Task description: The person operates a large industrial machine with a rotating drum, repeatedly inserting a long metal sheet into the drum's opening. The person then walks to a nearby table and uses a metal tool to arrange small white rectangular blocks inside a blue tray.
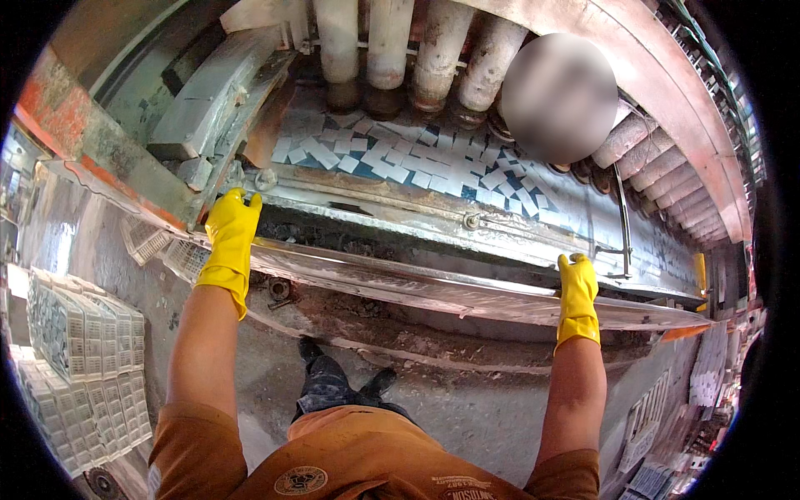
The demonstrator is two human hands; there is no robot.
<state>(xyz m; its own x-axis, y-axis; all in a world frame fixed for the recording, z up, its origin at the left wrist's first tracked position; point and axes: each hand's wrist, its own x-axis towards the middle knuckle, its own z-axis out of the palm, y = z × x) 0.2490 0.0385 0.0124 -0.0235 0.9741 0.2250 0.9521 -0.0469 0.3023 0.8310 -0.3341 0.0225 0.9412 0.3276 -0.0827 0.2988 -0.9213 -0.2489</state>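
In yellow rubber gloves, both my hands are at a long, wet metal panel (400, 222) along the near side of a machine bed. At its left end my left hand (230, 237) is closed, fingers curled over the edge. My right hand (578, 293) is closed near its right end, thumb and fingers bent over the edge. A round bolt (472, 221) sits on the panel between them. Beyond it, many small white rectangular tiles (387, 171) lie scattered on a wet blue-grey belt (367, 137). What the glove palms press against is hidden.
Thick upright cylinders (386, 50) line the machine's far side. A metal ledge (450, 296) runs in front of me. Stacked white plastic crates (87, 333) stand at left. A dark thin metal bracket (625, 225) rises beyond my right hand. A blurred round patch covers part of the far side.
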